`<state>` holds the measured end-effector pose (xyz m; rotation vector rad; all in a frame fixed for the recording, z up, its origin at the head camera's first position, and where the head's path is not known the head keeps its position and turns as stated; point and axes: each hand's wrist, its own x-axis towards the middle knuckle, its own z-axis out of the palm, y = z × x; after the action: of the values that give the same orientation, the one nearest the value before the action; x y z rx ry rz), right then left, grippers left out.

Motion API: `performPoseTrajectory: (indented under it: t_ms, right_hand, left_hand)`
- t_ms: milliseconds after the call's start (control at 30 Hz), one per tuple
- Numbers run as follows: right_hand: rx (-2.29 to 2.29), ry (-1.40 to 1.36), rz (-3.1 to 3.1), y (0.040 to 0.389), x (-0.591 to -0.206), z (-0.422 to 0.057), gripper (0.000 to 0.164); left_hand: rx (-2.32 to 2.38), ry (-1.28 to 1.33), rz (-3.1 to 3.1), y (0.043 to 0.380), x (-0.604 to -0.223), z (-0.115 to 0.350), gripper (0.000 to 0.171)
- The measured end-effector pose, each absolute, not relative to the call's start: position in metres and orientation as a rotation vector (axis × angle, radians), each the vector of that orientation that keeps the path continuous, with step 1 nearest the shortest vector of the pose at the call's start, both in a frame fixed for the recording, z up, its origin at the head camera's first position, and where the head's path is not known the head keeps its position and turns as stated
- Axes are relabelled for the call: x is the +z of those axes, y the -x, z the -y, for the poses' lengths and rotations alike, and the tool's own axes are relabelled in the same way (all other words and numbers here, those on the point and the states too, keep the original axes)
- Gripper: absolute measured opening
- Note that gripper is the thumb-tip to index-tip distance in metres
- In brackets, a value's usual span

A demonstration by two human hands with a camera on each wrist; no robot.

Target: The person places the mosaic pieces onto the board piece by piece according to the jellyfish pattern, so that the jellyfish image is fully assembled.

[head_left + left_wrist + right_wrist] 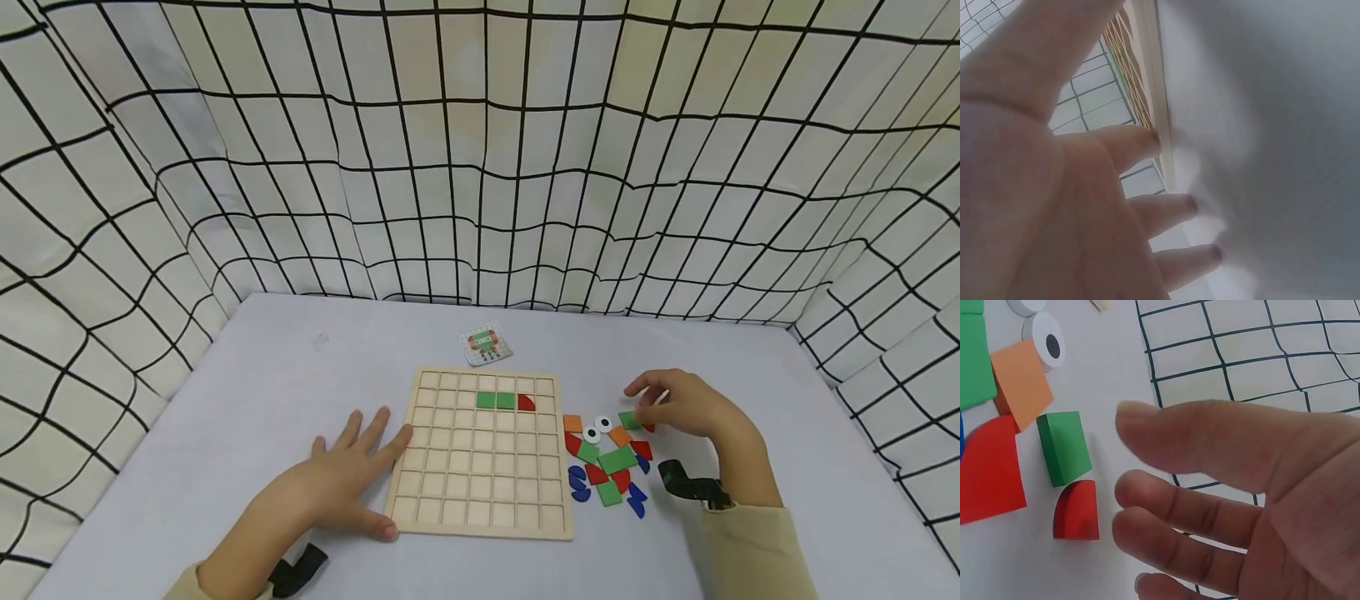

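**Upper-Limb Configuration**

Left hand: palm down, fingers spread, thumb extended inward; left forearm angled forward and to the right.
Right hand: turned inward at the wrist, fingers loosely bent, thumb apart from fingertips; right forearm directed forward.

- Your R sleeve, near right: tan/beige, plain fabric, cuff ends just short of the wrist.
- Your L sleeve, near left: same tan, only the cuff end in view.
- R wrist piece: blk, bit shiny, bent shape, juts left by your cuff.
- L wrist piece: also blk, blocky, angled, juts right.
- Your L hand & R hand: both bare.
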<state>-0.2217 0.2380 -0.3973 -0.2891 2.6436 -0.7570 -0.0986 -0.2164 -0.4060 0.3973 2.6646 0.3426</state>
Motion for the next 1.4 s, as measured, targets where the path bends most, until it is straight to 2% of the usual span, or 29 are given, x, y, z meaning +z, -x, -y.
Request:
performPoseTrajectory:
  t_ms: [467,1400]
  right_hand:
    - [-0.697,0.273,-2.624,0.223,-0.41,-0.232,0.031]
    - [-0.881,0.415,-2.668,0.235,-0.42,-0.22,0.017]
  left_hand:
    - [0.34,-0.394,-2.678,0.095,-0.408,0.22,0.124]
    - [0.317,-0.435,-2.681,0.099,-0.409,0.218,0.121]
